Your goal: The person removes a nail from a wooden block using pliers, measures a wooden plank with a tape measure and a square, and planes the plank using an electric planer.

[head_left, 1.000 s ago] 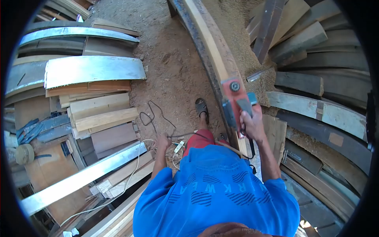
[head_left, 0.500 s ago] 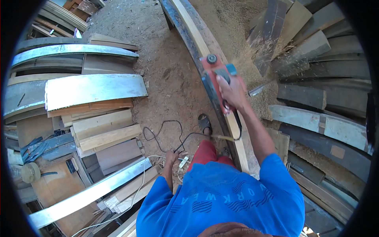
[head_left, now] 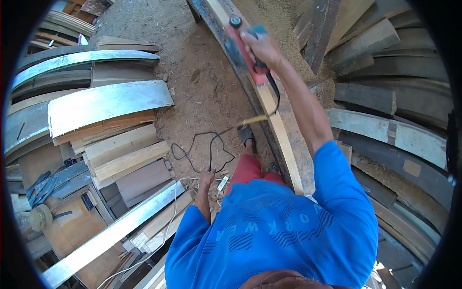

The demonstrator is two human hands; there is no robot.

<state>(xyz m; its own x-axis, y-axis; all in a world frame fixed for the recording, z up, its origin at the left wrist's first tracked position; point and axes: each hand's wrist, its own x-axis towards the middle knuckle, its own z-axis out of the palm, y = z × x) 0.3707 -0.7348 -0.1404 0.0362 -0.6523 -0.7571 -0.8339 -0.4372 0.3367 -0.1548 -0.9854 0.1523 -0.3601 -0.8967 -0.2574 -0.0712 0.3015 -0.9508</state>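
A red electric hand planer (head_left: 261, 78) rests on a long, pale timber strip (head_left: 285, 153), toward its far part. My right hand (head_left: 263, 48) is wrapped round the planer's dark handle, with the arm stretched out. The strip lies along a narrow bench (head_left: 294, 164). From the planer's rear, a black power cord (head_left: 277, 94) with a yellowish section (head_left: 251, 119) runs back to the left. Low on my left side, my left hand (head_left: 207, 178) is closed round the cord, which loops over the ground beyond it.
White-faced boards (head_left: 113, 108) and stacked planks (head_left: 132, 159) line the left. A white socket strip (head_left: 222, 183) lies beside my left hand. On the right are dark beams (head_left: 365, 98) and a pale board (head_left: 385, 127). Sawdust (head_left: 274, 17) covers the ground beyond the bench.
My right hand has pushed the planer farther away along the timber, drawing the cord's yellowish section forward. The spray of shavings seen earlier no longer shows. My left hand still grips the cord.
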